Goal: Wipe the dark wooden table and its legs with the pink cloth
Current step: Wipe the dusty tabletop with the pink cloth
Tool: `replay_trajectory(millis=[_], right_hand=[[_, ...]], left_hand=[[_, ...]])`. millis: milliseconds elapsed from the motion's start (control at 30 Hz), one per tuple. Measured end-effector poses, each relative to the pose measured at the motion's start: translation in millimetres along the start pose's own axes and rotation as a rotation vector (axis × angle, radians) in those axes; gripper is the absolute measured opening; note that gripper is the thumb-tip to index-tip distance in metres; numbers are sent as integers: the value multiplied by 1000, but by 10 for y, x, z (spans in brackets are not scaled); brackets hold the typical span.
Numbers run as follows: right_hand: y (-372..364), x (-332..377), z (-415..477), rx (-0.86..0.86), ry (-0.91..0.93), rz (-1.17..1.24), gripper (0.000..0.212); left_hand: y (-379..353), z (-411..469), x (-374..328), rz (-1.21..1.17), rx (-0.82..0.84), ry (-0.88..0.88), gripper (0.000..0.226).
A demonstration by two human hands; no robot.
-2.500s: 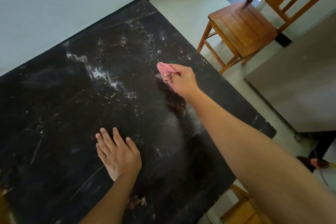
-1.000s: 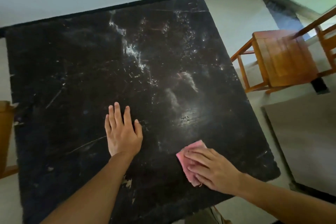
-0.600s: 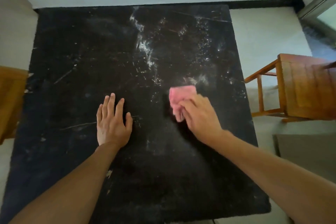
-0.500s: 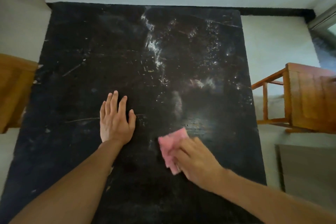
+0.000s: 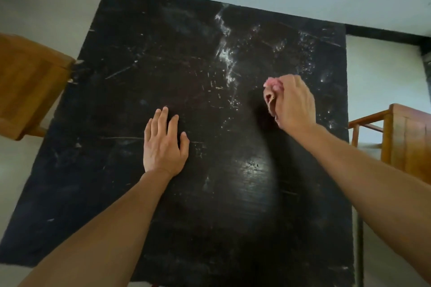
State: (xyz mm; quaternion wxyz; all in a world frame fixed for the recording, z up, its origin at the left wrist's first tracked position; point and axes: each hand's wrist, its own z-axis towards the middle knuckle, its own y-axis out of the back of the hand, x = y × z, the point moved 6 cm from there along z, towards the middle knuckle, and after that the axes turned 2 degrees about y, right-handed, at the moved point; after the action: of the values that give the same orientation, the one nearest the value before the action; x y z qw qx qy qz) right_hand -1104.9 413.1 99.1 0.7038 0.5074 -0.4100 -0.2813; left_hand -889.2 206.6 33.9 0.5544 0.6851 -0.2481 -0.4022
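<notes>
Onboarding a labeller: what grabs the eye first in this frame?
The big dark wooden table, scratched, with a whitish dusty streak down its far middle. Next, the right hand with the pink cloth bunched in its grip, right of that streak, and the left hand flat at centre.

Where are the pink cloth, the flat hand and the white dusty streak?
pink cloth (image 5: pixel 270 94): head view, bunched edge.
left hand (image 5: pixel 163 147): head view, back of hand.
white dusty streak (image 5: pixel 227 58): head view, middle.

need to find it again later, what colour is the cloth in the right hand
Pink: the cloth is bunched in the right hand, head view.
</notes>
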Motion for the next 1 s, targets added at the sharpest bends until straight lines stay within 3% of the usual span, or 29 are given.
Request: replay_trajectory(millis=[67, 100, 200, 233, 300, 367, 400, 533, 600, 667, 733, 833, 900, 1000], right_hand=[[148, 387, -362, -46, 207, 107, 11], [124, 586, -650, 33, 318, 156, 11], [-136, 1073, -1714, 508, 646, 222, 9], [-227, 1129, -1994, 581, 766, 185, 16], [-420, 1107, -2127, 562, 917, 169, 26], [-655, 1005, -1707, 496, 894, 182, 31], [-761, 935, -1325, 427, 793, 170, 29], [-475, 292, 373, 119, 70, -6, 24], [-208, 197, 588, 17, -63, -22, 23], [-125, 412, 321, -36, 83, 23, 19], [-241, 785, -348, 116, 358, 63, 8], [-533, 988, -1080, 367, 751, -25, 29], [-685, 912, -780, 331, 723, -25, 25], [-806, 663, 247, 234, 416, -64, 31]], left_hand=[[0, 5, -3, -10, -4, 2, 45], [-3, 7, -11, -14, -1, 0, 44], [4, 21, -15, -17, -2, 0, 45], [3, 26, -12, -13, 1, 3, 46], [-4, 31, -5, -10, 1, 4, 48], [-3, 36, -11, -12, 0, -4, 49], [-6, 44, -9, -8, 0, -5, 48], [-17, 16, 18, 13, 14, 1, 42], [-14, 20, 25, 12, 19, -5, 42], [-11, 36, 23, 14, 19, -6, 42], [-6, 33, 5, 20, 18, 1, 43], [-2, 46, -11, 34, 18, 0, 47], [-12, 50, 4, 42, 18, -5, 49], [-36, 58, 19, 52, 23, 4, 49]])
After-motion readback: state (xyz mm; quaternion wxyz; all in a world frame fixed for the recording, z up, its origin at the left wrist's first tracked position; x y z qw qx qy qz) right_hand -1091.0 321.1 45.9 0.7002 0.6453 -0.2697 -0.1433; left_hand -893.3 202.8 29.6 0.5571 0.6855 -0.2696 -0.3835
